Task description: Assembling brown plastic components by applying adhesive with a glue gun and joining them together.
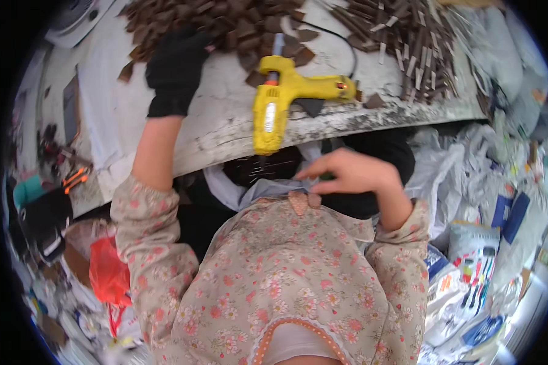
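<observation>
My left hand [178,66], in a black glove with a fingertip bare, reaches to the near left side of a heap of brown flat pieces [225,27]. Its fingers are mostly hidden, so I cannot see whether it holds a piece. My right hand [354,173] is bare and hovers over my lap, index finger stretched out, with nothing visible in it. Between the hands a yellow glue gun [273,112] lies at the table's front edge, its nozzle hanging past the edge. A translucent glue stick [278,44] sticks out of its back.
The white worn table [225,125] also bears a pile of brown strips [411,45] at the far right. A black cord [341,38] runs from the gun. Plastic bags [441,161] crowd the right; a red bag [108,271] and orange-handled scissors [75,179] are at left.
</observation>
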Available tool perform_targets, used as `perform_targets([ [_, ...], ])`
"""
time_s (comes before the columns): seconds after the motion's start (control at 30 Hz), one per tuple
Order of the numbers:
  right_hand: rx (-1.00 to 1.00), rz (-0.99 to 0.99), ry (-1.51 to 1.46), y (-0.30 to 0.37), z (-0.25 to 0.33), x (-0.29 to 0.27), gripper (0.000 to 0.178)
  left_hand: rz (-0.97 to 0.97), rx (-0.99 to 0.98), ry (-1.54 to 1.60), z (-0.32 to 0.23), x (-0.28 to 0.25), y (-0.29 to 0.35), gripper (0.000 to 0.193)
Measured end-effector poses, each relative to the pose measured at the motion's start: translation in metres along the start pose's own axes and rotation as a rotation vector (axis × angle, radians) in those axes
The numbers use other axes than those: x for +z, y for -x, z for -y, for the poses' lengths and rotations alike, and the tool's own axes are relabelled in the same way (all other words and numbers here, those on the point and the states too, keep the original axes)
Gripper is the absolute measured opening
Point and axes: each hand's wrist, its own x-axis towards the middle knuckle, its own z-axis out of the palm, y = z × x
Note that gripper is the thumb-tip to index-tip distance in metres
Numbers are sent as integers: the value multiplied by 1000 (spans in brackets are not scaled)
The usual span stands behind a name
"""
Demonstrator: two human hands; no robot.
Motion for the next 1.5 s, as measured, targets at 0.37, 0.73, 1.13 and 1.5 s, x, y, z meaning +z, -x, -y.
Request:
perform_targets([
  [0.37,409,-1284,1083,0,-82,-221,25,-281,-786,1128,-80,-79,78,27],
  [0.73,-458,-1377,3,-17,-28,-127,33,282,-1264,1311,-164,-107,163,17],
  [1.13,216,-827,868,-40,-11,-28,70,327,-1271,1481,-176,-90,170,27],
  [1.5,186,-796,712,-40,-10,-37,59,232,-1331,1500,-183,-88,162,24],
])
